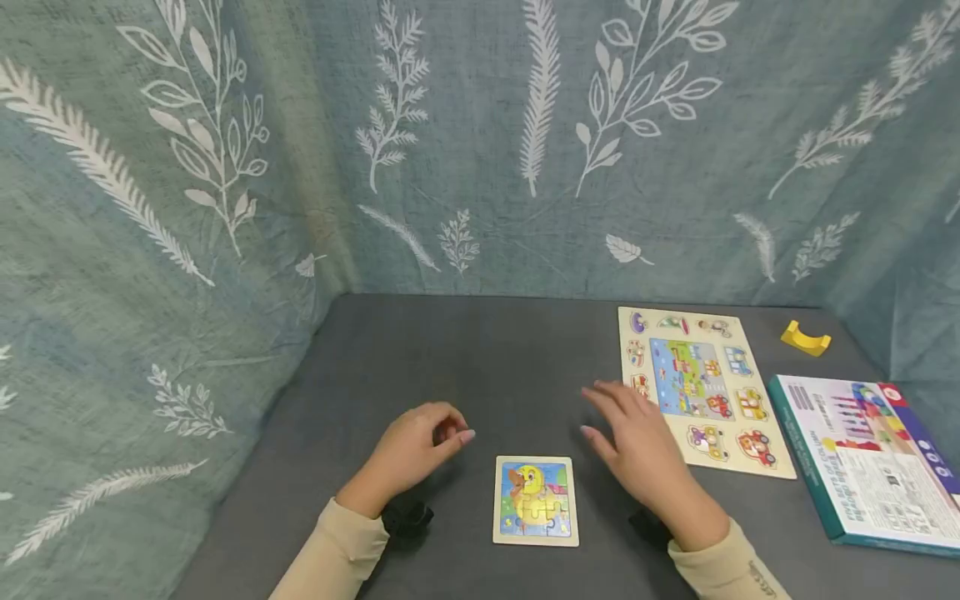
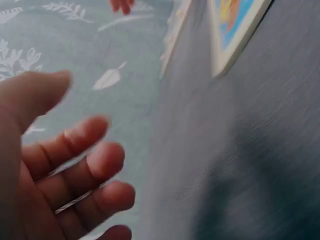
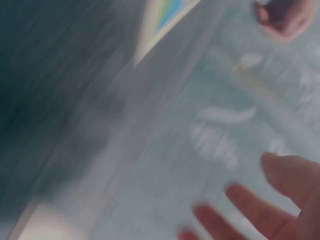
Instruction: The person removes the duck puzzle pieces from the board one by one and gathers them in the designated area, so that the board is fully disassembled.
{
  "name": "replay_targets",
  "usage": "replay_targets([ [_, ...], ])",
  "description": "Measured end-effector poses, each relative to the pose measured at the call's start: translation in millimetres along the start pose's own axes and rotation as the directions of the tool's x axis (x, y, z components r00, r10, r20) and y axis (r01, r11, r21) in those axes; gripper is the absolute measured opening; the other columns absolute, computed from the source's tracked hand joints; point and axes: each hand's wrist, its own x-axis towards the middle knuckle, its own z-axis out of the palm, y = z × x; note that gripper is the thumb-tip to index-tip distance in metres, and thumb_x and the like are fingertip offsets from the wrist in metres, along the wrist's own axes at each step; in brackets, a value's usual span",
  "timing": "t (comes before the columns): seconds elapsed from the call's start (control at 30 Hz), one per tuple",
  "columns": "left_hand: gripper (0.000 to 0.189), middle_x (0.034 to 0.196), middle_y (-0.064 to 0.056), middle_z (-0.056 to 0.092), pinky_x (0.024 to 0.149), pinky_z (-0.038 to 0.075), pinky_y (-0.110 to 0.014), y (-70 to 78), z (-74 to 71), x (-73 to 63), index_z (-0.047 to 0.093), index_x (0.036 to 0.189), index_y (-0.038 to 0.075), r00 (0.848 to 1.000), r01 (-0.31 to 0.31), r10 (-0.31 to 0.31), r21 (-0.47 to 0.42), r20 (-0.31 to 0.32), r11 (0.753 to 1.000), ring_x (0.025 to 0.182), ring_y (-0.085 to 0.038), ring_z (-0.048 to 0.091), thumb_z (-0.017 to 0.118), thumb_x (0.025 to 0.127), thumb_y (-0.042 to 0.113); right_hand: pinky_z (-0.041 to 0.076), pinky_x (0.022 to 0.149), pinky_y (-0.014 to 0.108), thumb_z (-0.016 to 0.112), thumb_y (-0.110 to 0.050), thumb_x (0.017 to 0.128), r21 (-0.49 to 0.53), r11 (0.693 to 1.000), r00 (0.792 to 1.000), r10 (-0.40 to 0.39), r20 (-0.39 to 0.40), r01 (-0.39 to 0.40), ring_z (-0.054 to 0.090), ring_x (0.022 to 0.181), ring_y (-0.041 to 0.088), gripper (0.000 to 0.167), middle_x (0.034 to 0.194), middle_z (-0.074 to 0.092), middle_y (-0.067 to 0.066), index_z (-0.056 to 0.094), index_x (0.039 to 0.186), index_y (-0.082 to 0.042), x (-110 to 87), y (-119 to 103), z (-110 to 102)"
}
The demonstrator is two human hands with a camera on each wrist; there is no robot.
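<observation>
A small square duck jigsaw puzzle (image 1: 536,502) in a wooden frame lies on the dark table between the two hands, its pieces in place. To its upper left, the left hand (image 1: 420,446) hovers with loosely bent fingers and holds nothing. In the left wrist view those fingers (image 2: 105,172) are spread apart in the air. The right hand (image 1: 637,442) is raised to the puzzle's upper right, fingers relaxed and spread, also with nothing in it. Blurred right-hand fingers (image 3: 255,205) show in the right wrist view.
A larger wooden vehicle puzzle board (image 1: 705,457) lies beyond the right hand. Right of it sits a boxed set (image 1: 877,475) with a teal edge, and behind that a yellow arch block (image 1: 806,339). A leaf-patterned curtain (image 1: 480,150) borders the table at back and sides.
</observation>
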Motion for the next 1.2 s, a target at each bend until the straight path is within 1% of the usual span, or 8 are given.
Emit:
replay_targets([
  [0.07,0.017,0.077,0.011,0.055,0.062,0.046,-0.031,1.1,10.7,-1.6,0.066,0.093,0.02,0.998,-0.004,0.007,-0.045,0.069,0.999,0.067,-0.008,0.051,0.075,0.099,0.034,0.054,0.086,0.042,0.08,-0.018,0.095,0.06,0.997,0.998,-0.049,0.033,0.047,0.067,0.099,0.021,0.031,0.114,0.071,0.005,0.075,0.124,-0.009,3.7,-20,10],
  [0.17,0.028,0.068,0.013,0.046,0.054,0.038,-0.024,1.4,24.7,-5.6,0.057,0.082,0.023,0.99,-0.044,0.055,-0.084,0.129,0.995,0.057,-0.003,0.041,0.076,0.098,0.034,0.048,0.061,0.03,0.077,-0.018,0.097,0.152,0.986,0.98,-0.1,0.17,0.075,0.055,0.069,0.005,0.012,0.088,0.067,-0.007,0.08,0.107,-0.012,9.5,-46,26],
  [0.3,0.039,0.063,0.015,0.04,0.056,0.034,-0.024,1.8,38.8,-11.6,0.05,0.075,0.023,0.977,-0.101,0.118,-0.101,0.175,0.99,0.052,0.0,0.035,0.08,0.094,0.039,0.045,0.058,0.027,0.076,-0.021,0.097,0.187,0.976,0.933,-0.167,0.318,0.111,0.047,0.062,0.002,0.012,0.081,0.061,-0.009,0.081,0.105,-0.013,12.3,-60,45],
  [0.4,0.043,0.065,0.017,0.039,0.065,0.032,-0.027,3.2,47.6,-14.0,0.049,0.074,0.025,0.969,-0.132,0.145,-0.077,0.202,0.988,0.056,0.001,0.034,0.081,0.09,0.047,0.042,0.057,0.025,0.076,-0.022,0.098,0.184,0.975,0.912,-0.187,0.366,0.126,0.043,0.061,0.003,0.015,0.082,0.058,-0.01,0.081,0.109,-0.015,10.2,-58,52],
  [0.63,0.043,0.078,0.019,0.041,0.074,0.028,-0.031,5.7,63.6,-11.6,0.05,0.082,0.029,0.944,-0.197,0.206,-0.06,0.259,0.979,0.071,-0.002,0.033,0.085,0.082,0.054,0.034,0.052,0.021,0.076,-0.019,0.098,0.155,0.953,0.904,-0.297,0.308,0.26,0.035,0.057,0.003,0.014,0.073,0.043,-0.01,0.082,0.11,-0.016,6.6,-51,59],
  [0.83,0.047,0.081,0.018,0.04,0.075,0.028,-0.032,5.2,66.1,-12.3,0.048,0.083,0.027,0.949,-0.171,0.187,-0.082,0.253,0.982,0.075,-0.004,0.033,0.085,0.081,0.056,0.033,0.053,0.019,0.079,-0.017,0.095,0.134,0.938,0.896,-0.346,0.277,0.32,0.033,0.057,0.002,0.011,0.072,0.041,-0.011,0.081,0.105,-0.017,6.1,-50,65],
  [0.93,0.047,0.081,0.017,0.039,0.075,0.027,-0.032,3.7,66.2,-12.9,0.046,0.083,0.026,0.951,-0.176,0.19,-0.08,0.244,0.981,0.074,-0.004,0.032,0.084,0.083,0.055,0.033,0.053,0.019,0.08,-0.015,0.093,0.138,0.941,0.904,-0.337,0.263,0.31,0.034,0.057,0.001,0.013,0.073,0.042,-0.011,0.082,0.106,-0.018,6.3,-49,67],
  [1.2,0.045,0.08,0.017,0.037,0.075,0.027,-0.032,-0.3,67.8,-8.9,0.045,0.082,0.026,0.953,-0.181,0.195,-0.078,0.231,0.98,0.074,-0.003,0.032,0.08,0.087,0.054,0.038,0.052,0.024,0.079,-0.018,0.094,0.078,0.978,0.954,-0.207,0.218,0.195,0.036,0.055,0.004,0.015,0.075,0.049,-0.008,0.081,0.109,-0.016,5.2,-57,69],
])
